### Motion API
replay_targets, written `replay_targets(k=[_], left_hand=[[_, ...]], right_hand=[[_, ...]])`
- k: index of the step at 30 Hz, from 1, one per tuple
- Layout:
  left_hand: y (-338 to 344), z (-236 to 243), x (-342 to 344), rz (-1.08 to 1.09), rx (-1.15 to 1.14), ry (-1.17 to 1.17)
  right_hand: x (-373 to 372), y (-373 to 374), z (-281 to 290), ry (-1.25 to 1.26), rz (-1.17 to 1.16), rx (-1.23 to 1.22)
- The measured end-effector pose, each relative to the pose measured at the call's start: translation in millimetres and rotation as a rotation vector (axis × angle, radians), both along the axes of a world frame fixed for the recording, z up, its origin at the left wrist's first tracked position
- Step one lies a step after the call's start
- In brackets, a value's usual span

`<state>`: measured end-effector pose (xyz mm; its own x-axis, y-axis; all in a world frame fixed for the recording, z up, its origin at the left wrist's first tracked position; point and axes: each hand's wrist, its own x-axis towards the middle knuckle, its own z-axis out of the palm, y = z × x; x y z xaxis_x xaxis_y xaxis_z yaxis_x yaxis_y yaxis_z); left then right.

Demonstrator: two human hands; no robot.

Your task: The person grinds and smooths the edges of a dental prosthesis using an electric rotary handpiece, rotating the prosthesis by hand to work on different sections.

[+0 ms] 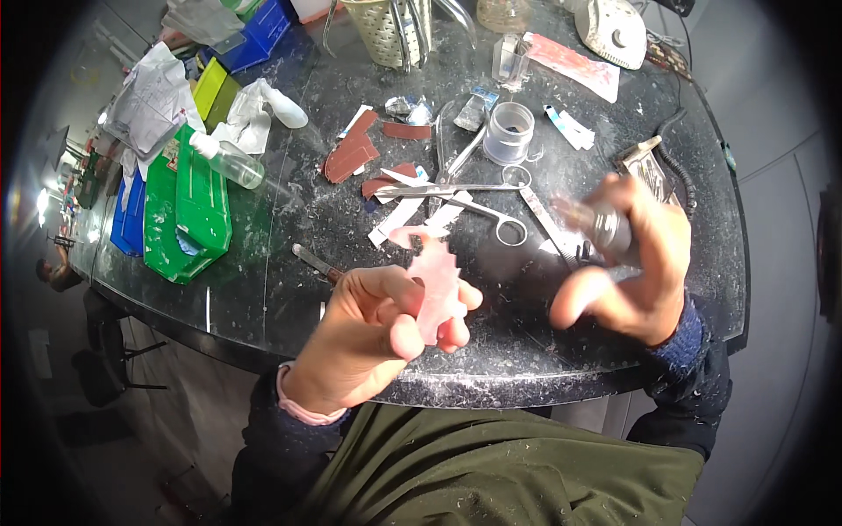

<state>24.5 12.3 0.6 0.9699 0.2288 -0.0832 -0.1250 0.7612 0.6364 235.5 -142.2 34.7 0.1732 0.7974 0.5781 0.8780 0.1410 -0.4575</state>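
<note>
My left hand (360, 342) grips a thin pink piece (434, 289) with a notched edge between thumb and fingers, just over the table's front edge. To the right, my right hand (649, 263) has its fingers curled around a small glass bottle (610, 226), blurred, with the thumb held apart from it. Beyond the hands lie scissors (509, 228), metal pliers (465, 158), maroon abrasive sheets (351, 158) and white strips (395, 219). A clear plastic jar (508, 140) stands behind the scissors.
On the dark table (263, 307) are green bins (202, 219), blue bins (132, 219), a squeeze bottle (241, 167), a perforated holder (386, 35), a white device (614, 31) and a handpiece with coiled cord (649, 171). Another person (61, 272) is at far left.
</note>
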Motion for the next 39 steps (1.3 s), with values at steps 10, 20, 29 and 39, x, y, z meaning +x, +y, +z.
replay_targets(k=[10, 20, 29, 39], left_hand=[[-17, -6, 3, 0.0, 0.007, 0.023], [-20, -11, 7, -0.03, 0.055, -0.066], [-19, -10, 6, -0.069, -0.005, -0.017], [-20, -9, 6, -0.066, 0.07, 0.037]], right_hand=[[-13, 7, 1, -0.415, -0.118, 0.036], [-10, 9, -1, -0.467, -0.145, 0.091], [-7, 11, -4, -0.475, -0.101, 0.126], [-5, 11, -3, -0.467, -0.095, 0.128]])
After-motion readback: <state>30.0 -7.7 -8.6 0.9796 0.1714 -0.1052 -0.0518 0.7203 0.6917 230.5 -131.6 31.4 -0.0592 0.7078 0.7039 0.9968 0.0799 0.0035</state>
